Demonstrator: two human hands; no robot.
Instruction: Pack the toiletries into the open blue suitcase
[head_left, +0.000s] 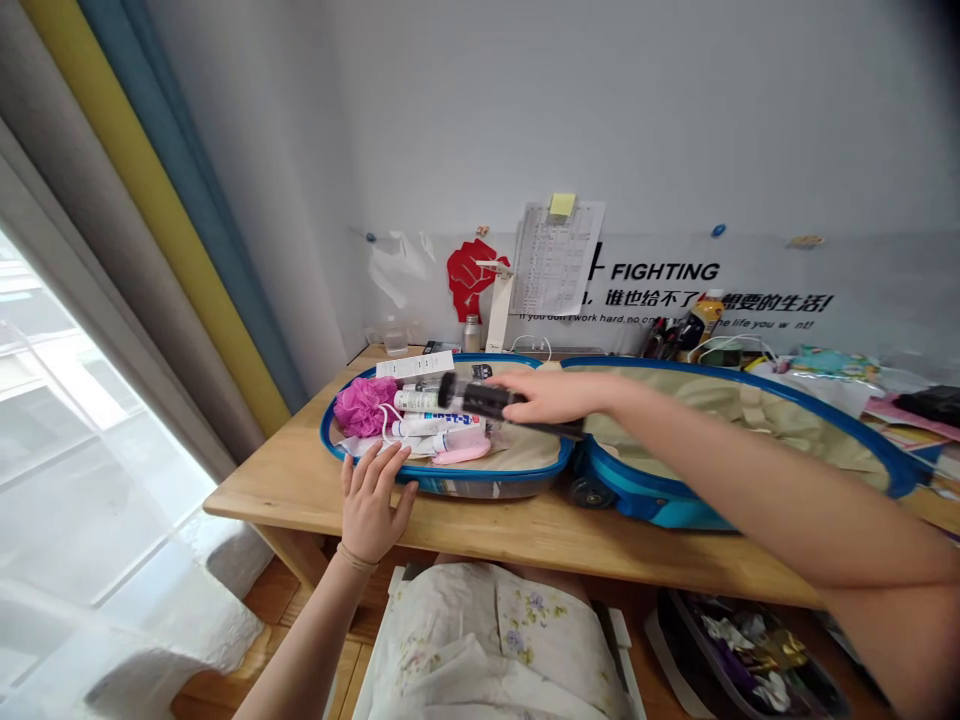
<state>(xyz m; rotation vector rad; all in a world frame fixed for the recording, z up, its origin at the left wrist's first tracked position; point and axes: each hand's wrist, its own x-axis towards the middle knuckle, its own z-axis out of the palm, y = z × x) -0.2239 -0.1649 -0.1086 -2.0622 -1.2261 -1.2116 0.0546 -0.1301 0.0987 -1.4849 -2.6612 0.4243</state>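
The left hand point(375, 505), fingers spread, lies over the near rim of the open suitcase point(525, 474) on the table point(262, 485). Just past it are a pink item point(463, 454), white tubes point(411, 428) and a purple puff point(366, 405). The right hand point(551, 395) grips a blurred black cylinder point(480, 398) over the suitcase's left half; whether it touches the tubes, I cannot tell. A white card point(416, 364) lies behind; beyond stands a lamp point(499, 310).

One suitcase point(525, 448), one bath puff point(365, 407)
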